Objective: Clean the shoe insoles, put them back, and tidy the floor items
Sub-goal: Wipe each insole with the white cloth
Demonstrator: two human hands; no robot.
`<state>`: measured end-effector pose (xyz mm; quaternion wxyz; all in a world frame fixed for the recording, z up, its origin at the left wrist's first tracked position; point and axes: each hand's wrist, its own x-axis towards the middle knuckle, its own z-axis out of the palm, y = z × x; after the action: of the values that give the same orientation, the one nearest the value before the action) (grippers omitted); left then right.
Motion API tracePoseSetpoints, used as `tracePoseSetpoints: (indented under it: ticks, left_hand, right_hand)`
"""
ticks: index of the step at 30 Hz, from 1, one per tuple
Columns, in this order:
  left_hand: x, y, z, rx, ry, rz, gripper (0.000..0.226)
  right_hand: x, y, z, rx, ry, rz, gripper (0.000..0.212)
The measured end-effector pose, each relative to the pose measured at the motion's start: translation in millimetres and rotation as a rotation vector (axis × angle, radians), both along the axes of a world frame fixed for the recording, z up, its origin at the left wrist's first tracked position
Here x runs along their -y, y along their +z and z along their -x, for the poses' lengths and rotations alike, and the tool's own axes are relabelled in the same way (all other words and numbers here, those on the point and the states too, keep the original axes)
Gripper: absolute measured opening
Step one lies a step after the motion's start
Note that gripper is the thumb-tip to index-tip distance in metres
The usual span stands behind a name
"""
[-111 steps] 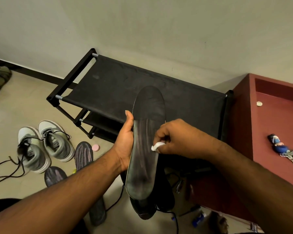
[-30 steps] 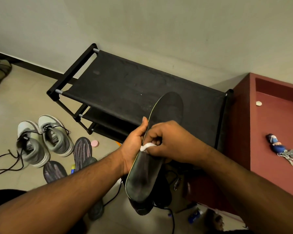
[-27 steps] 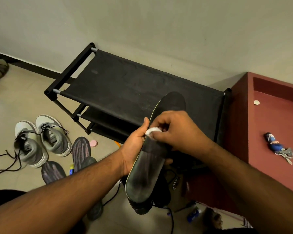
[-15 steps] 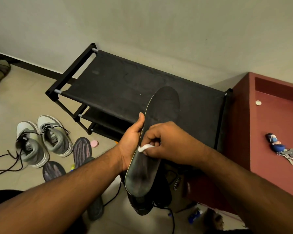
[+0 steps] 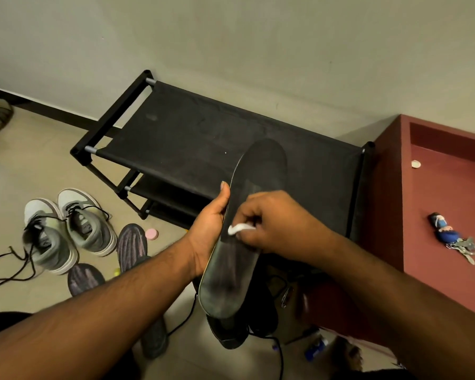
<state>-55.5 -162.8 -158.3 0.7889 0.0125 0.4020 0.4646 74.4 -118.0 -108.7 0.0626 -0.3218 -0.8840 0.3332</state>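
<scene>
1. the long black foam insole point(image 5: 242, 242), held above the floor, looks light and bendy; best gripped along its side edge at mid-length, as the left hand point(image 5: 207, 234) does now.
2. the right hand point(image 5: 274, 226) pinches a small white wipe point(image 5: 237, 228) against the insole's face.
3. counted: one insole held, two dark ribbed insoles point(image 5: 132, 242) and two grey sneakers point(image 5: 69, 231) left of the left hand.
</scene>
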Motion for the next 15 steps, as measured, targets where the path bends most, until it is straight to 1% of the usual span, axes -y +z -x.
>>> tracePoseSetpoints:
  ticks: [2,3,5,7,9,10,12,15]
  left_hand:
    - [-1.2,-1.3,2.3,-0.027,0.045,0.006,0.07]
    - [-1.0,-1.3,1.8,-0.035,0.056,0.004,0.071]
    - [-0.1,-2.1,-1.3,-0.021,0.065,-0.001,0.073]
    - [1.4,-2.4,-4.2,0.013,0.048,-0.018,0.075]
    - [3.5,1.2,-6.4,0.016,0.04,-0.052,0.072]
    - [3.9,3.0,-5.9,0.021,0.056,-0.059,0.068]
    - [2.2,4.9,-2.8,0.015,0.107,-0.055,0.061]
    - [-0.9,6.1,4.7,-0.001,0.173,-0.049,0.053]
  right_hand:
    - [10.2,-0.7,4.2,0.035,0.105,0.075,0.007]
    - [11.9,-1.3,4.4,0.039,0.116,0.078,0.007]
    - [7.5,-3.9,2.2,0.012,0.024,0.003,0.008]
    - [-1.2,-5.9,-1.9,-0.019,-0.138,-0.121,0.01]
    - [-7.3,-6.5,-4.9,-0.051,-0.244,-0.194,0.011]
    - [-7.5,-7.3,-4.8,-0.077,-0.25,-0.199,0.01]
    - [-1.5,-7.6,-2.4,-0.116,-0.169,-0.169,0.009]
    - [16.3,-6.3,5.6,-0.129,0.03,-0.074,0.009]
